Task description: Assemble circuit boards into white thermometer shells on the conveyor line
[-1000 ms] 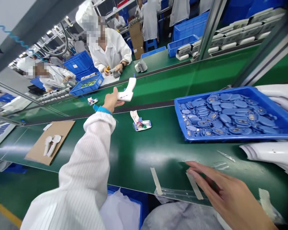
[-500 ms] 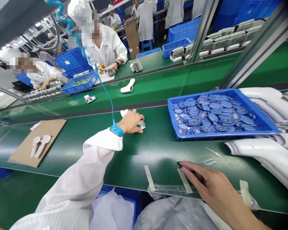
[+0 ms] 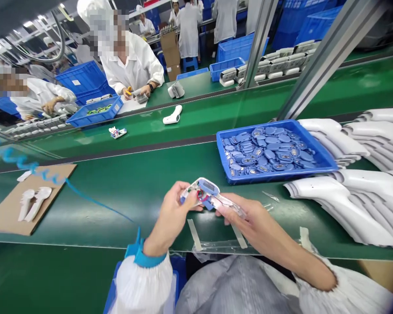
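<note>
Above the near green belt, both of my hands hold one gun-shaped white device (image 3: 208, 188), which looks like a handheld thermometer with its inside exposed. Blue parts and red wires show in its head. My left hand (image 3: 170, 213) is closed around the head end, thumb on the wires' side. The fingers of my right hand (image 3: 257, 218) pinch the handle end, hiding part of it. A blue wrist strap (image 3: 147, 257) with a coiled cord is on my left wrist.
Beyond my hands lies a blue tray (image 3: 227, 168) of small blue oval parts. White curved shells (image 3: 340, 196) are stacked at right. Two white pieces (image 3: 36, 203) rest on cardboard (image 3: 3, 213) at left. Across the far belt (image 3: 144, 128), co-workers sit. Metal posts (image 3: 301, 83) rise at right.
My left hand has drawn back from the far side of the belt, bringing the device nearer. My right hand has come up and taken its handle end.
</note>
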### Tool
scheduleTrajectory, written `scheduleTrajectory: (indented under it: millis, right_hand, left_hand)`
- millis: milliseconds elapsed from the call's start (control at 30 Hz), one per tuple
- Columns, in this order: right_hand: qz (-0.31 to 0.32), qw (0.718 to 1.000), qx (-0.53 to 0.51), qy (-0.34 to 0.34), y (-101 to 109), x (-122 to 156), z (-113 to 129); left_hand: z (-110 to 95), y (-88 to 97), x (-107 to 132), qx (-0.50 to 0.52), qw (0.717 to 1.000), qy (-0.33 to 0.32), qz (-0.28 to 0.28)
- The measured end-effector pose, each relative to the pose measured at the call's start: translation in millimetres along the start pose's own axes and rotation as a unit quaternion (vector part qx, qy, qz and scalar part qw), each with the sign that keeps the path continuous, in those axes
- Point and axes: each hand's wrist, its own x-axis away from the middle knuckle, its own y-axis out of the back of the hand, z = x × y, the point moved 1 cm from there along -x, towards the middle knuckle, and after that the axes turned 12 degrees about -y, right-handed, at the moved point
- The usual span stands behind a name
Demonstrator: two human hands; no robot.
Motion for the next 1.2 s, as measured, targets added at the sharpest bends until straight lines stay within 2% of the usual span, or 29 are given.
scheduleTrajectory:
  millis: [133,267,367,467,600,767,867,933,1000,1033,1100,1200]
  right_hand:
    - [-0.023,0.994,0.101,0.044,-0.2,13.8,-16.0]
    - [-0.065,0.993,0.087,0.053,1.2,20.7,-21.3]
    - [-0.099,0.991,0.064,0.061,3.2,17.8,-14.7]
    - [-0.112,0.987,0.09,0.07,7.0,13.1,-7.3]
    - [-0.079,0.988,0.114,0.072,15.3,8.9,-4.7]
    - [0.028,0.991,0.122,0.037,23.7,13.7,1.3]
    - [0.034,0.995,0.09,0.024,33.4,22.3,15.3]
    - [-0.013,0.997,0.075,0.014,43.8,24.2,19.9]
    - [-0.119,0.984,0.13,0.019,54.3,20.1,11.6]
    - [-0.178,0.965,0.189,0.021,57.9,16.3,1.9]
    - [-0.268,0.909,0.318,0.018,59.7,8.2,-25.4]
    - [-0.318,0.862,0.394,-0.012,51.8,5.2,-62.8]
  left_hand:
    - [16.5,-5.4,32.4,-0.065,0.992,-0.016,0.105]
    - [19.5,-14.5,45.3,-0.096,0.991,-0.013,0.096]
    - [22.7,-24.9,47.1,-0.112,0.989,-0.017,0.092]
    - [23.1,-33.0,47.4,-0.11,0.989,0.003,0.097]
    - [19.2,-38.0,48.9,-0.128,0.985,0.005,0.118]
    - [18.1,-41.0,51.2,-0.16,0.975,-0.011,0.153]
    - [20.9,-41.6,50.0,-0.205,0.969,-0.013,0.138]
    - [24.9,-40.3,47.7,-0.203,0.973,-0.011,0.109]
    - [30.0,-37.2,45.0,-0.14,0.987,0.013,0.073]
    - [32.3,-35.4,43.7,-0.095,0.993,0.033,0.059]
    - [35.2,-32.3,41.8,-0.021,0.996,0.073,0.043]
    - [34.0,-30.6,41.2,-0.002,0.995,0.088,0.046]
